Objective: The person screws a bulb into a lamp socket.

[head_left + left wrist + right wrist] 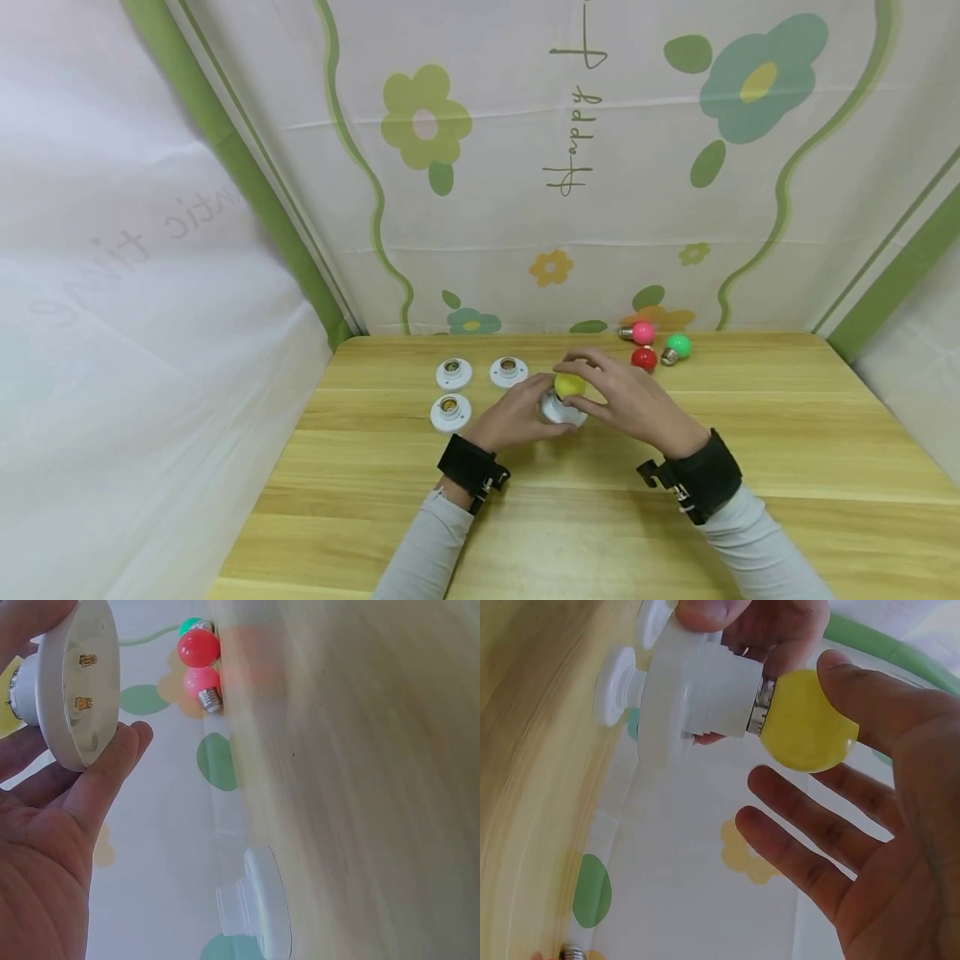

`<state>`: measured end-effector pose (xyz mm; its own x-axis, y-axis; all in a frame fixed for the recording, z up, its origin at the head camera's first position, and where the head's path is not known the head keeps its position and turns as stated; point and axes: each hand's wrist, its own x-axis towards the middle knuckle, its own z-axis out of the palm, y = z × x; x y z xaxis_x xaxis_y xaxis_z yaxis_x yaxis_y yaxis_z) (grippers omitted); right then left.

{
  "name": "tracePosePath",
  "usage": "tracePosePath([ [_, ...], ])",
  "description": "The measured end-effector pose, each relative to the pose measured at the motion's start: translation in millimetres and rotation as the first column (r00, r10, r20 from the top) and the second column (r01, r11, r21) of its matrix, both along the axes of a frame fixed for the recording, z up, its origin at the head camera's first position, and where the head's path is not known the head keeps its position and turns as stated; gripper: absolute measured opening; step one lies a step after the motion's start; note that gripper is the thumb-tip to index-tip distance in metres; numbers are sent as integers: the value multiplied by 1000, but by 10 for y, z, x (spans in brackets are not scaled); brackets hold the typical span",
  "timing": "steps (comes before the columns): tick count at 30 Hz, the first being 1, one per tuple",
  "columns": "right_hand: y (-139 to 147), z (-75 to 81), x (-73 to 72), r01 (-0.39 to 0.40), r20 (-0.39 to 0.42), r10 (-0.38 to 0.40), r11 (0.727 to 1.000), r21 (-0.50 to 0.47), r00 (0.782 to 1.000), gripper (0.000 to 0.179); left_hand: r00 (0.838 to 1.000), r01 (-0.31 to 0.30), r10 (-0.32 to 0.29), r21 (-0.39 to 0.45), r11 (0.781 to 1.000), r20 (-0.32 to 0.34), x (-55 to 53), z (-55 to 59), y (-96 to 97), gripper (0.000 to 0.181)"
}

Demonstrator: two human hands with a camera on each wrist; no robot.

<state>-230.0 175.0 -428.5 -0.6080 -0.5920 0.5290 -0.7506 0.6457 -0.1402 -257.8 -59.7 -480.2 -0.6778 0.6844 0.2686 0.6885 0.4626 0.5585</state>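
- Grey sleeves (427, 542) and black wrist straps (708, 479) lay nearest the head camera, both arms reaching forward over the wooden table (570, 521).
- Left hand (517, 417): gripped a white lamp holder (705, 694) by the rim of its round base, thumb and fingers on opposite sides.
- Holder position: raised off the table, between the hands; two brass-coloured contacts showed on its underside in the left wrist view.
- Right hand (637, 404): pinched the yellow bulb (806, 724) with thumb and finger, other fingers extended.
- Bulb position: at the holder's mouth, part of its metal cap exposed; depth of seating could not be told.
- Left of the hands: a front holder (450, 412), a back left holder (453, 373) and a back right holder (509, 372), bases down, apart.
- Beyond the right hand: a pink bulb (643, 333), red bulb (642, 358) and green bulb (678, 346), grouped near the patterned curtain (487, 212).
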Motion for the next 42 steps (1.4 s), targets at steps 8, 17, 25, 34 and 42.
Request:
tracePosePath([
  [8, 2, 7, 17, -17, -10, 18, 1000, 18, 1000, 45, 1000, -4, 4, 7, 1000, 8, -7, -14, -11, 66],
  [17, -8, 28, 22, 18, 22, -18, 999, 28, 1000, 44, 1000, -3, 3, 5, 1000, 10, -3, -11, -13, 69],
  [25, -2, 29, 23, 39, -20, -39, 999, -15, 999, 44, 1000, 1, -1, 7, 1000, 5, 5, 4, -7, 68],
  [34, 4, 27, 28, 59, -47, -60, 998, -10, 997, 47, 1000, 6, -6, 4, 1000, -4, 10, -1, 11, 67],
  [42, 40, 43, 32, 93, -65, -94, 996, -7, 993, 56, 1000, -16, 16, -10, 1000, 0, 17, 7, 18, 67],
])
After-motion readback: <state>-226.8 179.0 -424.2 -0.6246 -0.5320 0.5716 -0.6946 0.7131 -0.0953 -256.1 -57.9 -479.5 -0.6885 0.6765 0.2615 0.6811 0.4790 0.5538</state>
